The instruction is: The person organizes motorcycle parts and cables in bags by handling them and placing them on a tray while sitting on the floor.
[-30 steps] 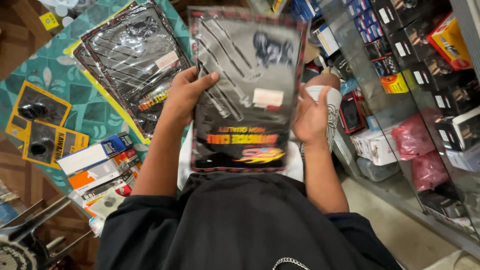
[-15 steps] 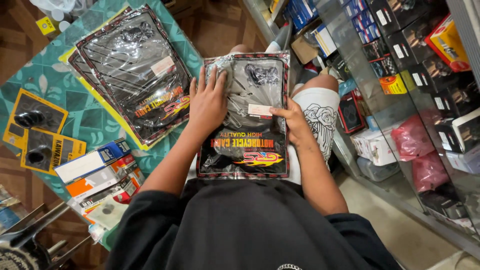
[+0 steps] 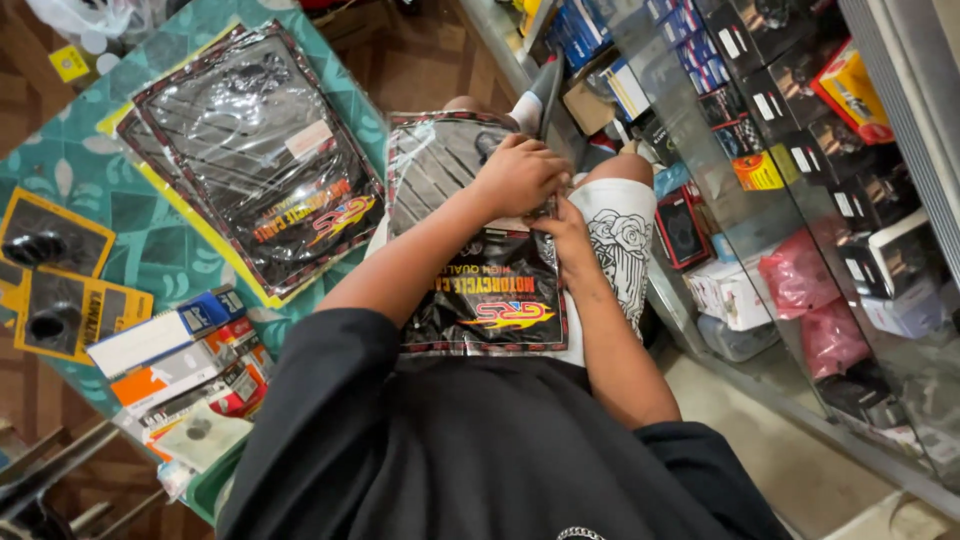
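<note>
The left hand is curled knuckles-up over the right-hand edge of a flat plastic packet lying on the person's lap, its fingers bent down onto the packet near a white sticker that is mostly covered; it presses or pinches there, but whether the fingers have closed on the sticker or only on the film cannot be told. The right hand sits just below it, thumb side against the same edge, fingertips pinching the packet's border, so both hands work at 1 spot. Judging from this, the packet is laid down and steadied and the fiddling at its edge is under way but not finished, since the sticker and the seal look in place. The packet is a glossy, see-through black sleeve with a red patterned border, coiled dark cables showing in its upper half and a printed card with a red and yellow flame mark in its lower half; it is crinkled and throws glare. On the teal patterned cloth to the left lies a stack of matching packets, well apart from the hands, with 2 yellow cards and some small boxes nearer the person. A glass shelf of boxed goods stands to the right.
</note>
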